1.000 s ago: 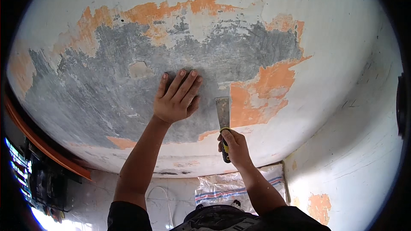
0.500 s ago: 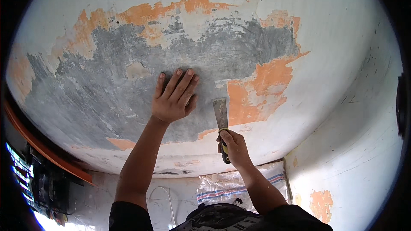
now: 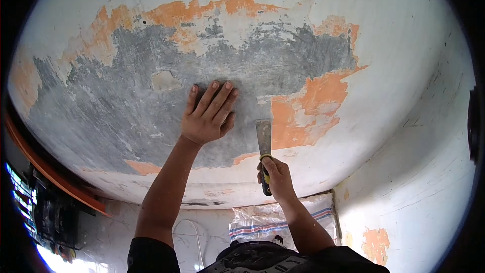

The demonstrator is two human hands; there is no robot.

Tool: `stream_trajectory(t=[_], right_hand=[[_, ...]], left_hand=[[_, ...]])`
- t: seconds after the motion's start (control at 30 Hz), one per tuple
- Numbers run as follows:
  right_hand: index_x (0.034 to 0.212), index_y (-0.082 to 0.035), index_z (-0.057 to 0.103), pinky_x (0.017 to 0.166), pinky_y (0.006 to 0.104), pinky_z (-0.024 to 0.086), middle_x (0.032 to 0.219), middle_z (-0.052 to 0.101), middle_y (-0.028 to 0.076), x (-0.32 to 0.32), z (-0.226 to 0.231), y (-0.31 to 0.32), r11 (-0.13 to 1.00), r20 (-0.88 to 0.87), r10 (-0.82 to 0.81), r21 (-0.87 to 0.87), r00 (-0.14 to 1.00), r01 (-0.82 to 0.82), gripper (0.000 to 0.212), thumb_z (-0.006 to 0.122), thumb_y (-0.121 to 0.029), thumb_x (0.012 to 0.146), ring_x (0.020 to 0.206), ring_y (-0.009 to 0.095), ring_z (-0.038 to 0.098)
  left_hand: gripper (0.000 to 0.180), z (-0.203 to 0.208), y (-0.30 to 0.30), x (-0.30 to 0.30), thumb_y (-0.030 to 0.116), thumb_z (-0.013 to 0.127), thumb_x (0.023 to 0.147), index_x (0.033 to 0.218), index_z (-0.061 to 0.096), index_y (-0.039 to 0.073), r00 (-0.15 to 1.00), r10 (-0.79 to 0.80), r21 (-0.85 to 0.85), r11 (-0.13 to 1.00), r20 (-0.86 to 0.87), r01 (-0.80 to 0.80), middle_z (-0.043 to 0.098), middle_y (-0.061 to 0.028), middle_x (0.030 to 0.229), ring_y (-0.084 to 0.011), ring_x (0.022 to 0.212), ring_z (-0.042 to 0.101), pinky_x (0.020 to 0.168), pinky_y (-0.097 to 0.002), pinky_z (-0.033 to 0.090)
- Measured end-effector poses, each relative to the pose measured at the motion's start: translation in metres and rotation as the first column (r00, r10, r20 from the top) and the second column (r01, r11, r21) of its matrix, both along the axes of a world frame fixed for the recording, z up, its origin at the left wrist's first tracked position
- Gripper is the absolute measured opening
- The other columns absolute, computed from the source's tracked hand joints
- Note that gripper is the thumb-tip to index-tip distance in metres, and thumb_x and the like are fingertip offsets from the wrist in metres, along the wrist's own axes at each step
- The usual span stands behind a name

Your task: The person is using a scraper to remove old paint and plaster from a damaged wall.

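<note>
My left hand lies flat on the grey bare patch of the wall, fingers stretched and slightly spread. In my right hand is a putty knife with a black and yellow handle, its metal blade pointing up the wall. The blade's wide end is at the boundary between the grey patch and an orange paint patch on its right. Whether the edge touches the wall, I cannot tell. White paint with ragged edges surrounds both patches.
A pale sack with blue and red stripes lies at the wall's foot. At the lower left are an orange-brown ledge and dark hanging items. A second, scuffed wall meets this one on the right. A white cable curves below.
The view has shifted slightly. The putty knife's blade sits a little lower and nearer the orange patch. My left hand stays flat at about the same spot on the wall.
</note>
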State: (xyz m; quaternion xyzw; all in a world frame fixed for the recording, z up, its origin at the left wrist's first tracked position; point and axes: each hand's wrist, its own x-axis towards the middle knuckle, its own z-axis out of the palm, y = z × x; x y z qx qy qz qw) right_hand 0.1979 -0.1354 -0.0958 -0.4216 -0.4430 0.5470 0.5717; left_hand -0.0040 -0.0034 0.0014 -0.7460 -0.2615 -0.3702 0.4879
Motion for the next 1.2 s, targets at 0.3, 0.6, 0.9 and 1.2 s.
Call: stream_trajectory(t=[0.3,0.6,0.9,1.2], right_hand=[[0.087,-0.001,0.060,0.054,0.0245,0.045,0.072,0.058,0.003,-0.005,0.057,0.017,0.993,0.014,0.025,0.116,1.000,-0.026,0.034,0.051,-0.030,0.102,0.057,0.010,0.057],[0.087,-0.001,0.060,0.054,0.0258,0.045,0.072,0.058,0.003,0.006,0.038,0.005,0.998,0.058,-0.006,0.057,0.998,0.002,0.035,0.050,-0.031,0.102,0.057,0.011,0.057],[0.085,0.000,0.059,0.053,0.0263,0.043,0.067,0.056,0.003,0.009,0.030,0.014,0.995,0.096,-0.023,0.094,0.995,0.014,0.038,0.050,-0.033,0.102,0.057,0.010,0.056],[0.084,0.000,0.059,0.051,0.0262,0.043,0.064,0.055,0.003,-0.002,0.062,0.019,0.993,0.085,-0.003,0.122,0.996,-0.008,0.037,0.050,-0.032,0.102,0.055,0.010,0.055]], left_hand=[[0.044,0.000,0.001,0.000,0.034,0.047,0.094,0.135,0.059,0.021,0.999,-0.002,-0.016,1.000,0.043,0.003,0.050,0.0009,0.146,-0.0211,0.138,0.043,0.118,-0.0520,0.023],[0.047,0.002,0.001,0.004,0.037,0.050,0.095,0.136,0.058,0.017,1.000,-0.007,0.009,1.000,0.003,0.007,0.049,-0.0037,0.147,-0.0260,0.138,0.043,0.118,-0.0523,0.022],[0.045,-0.001,0.001,0.004,0.034,0.048,0.094,0.135,0.059,0.021,0.999,-0.002,-0.019,1.000,0.045,0.002,0.048,0.0009,0.148,-0.0212,0.139,0.042,0.118,-0.0523,0.023],[0.046,0.001,0.000,0.002,0.037,0.050,0.095,0.135,0.059,0.017,1.000,-0.007,-0.011,1.000,0.005,0.008,0.050,-0.0041,0.147,-0.0264,0.138,0.043,0.118,-0.0532,0.021]])
